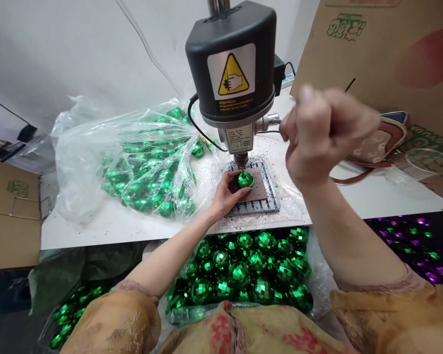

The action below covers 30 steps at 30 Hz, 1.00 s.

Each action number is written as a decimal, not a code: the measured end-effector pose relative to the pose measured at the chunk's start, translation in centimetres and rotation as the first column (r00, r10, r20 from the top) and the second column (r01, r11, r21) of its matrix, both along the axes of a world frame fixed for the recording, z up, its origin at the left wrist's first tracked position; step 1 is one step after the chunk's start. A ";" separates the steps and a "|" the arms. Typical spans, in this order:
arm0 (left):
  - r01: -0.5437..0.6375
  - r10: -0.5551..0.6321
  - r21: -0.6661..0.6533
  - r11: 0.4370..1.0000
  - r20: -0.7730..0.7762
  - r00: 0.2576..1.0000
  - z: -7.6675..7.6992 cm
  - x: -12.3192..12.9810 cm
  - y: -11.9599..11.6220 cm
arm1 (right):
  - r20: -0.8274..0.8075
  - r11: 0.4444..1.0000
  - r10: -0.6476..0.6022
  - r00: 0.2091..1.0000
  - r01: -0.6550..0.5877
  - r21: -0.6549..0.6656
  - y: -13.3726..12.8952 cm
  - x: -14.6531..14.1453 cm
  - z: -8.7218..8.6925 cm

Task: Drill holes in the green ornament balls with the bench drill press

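My left hand point(229, 195) grips a shiny green faceted ball point(245, 180) between thumb and fingers. The ball rests on a brown board point(257, 186), on the slotted metal base point(274, 196) of a black drill press point(231, 64). Right above the ball is the press's chuck point(240, 160); I cannot tell whether its tip touches the ball. My right hand point(321, 132) is raised to the right of the press head, its fingers closed round the end of the press's feed lever point(273, 119). Most of that lever is hidden by the fist.
A clear plastic bag point(84, 162) of green balls lies left of the press. More green balls point(239, 273) fill a bag at the table's front edge. Dark chips litter the white table point(107, 235). Cardboard point(384, 44) and a small bag point(376, 140) stand at right.
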State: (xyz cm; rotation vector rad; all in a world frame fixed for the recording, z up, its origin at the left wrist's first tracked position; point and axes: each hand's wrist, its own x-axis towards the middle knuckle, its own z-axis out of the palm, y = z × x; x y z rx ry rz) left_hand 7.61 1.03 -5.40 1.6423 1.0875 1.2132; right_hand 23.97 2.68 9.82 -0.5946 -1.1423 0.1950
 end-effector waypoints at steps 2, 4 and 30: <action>-0.071 0.072 0.023 0.997 -0.031 0.997 0.5 0.0 -0.8 | -0.027 0.993 0.022 0.999 -0.019 0.120 0.6 -0.1 2.0; -0.123 0.128 0.061 0.990 -0.085 0.988 1.4 -0.2 -2.4 | -0.017 0.981 0.063 0.998 -0.059 0.186 1.4 -0.2 3.2; -0.162 0.317 0.273 0.948 -0.794 0.519 5.1 -9.8 9.9 | -0.087 0.964 0.112 0.990 -0.087 0.251 1.4 -0.4 2.7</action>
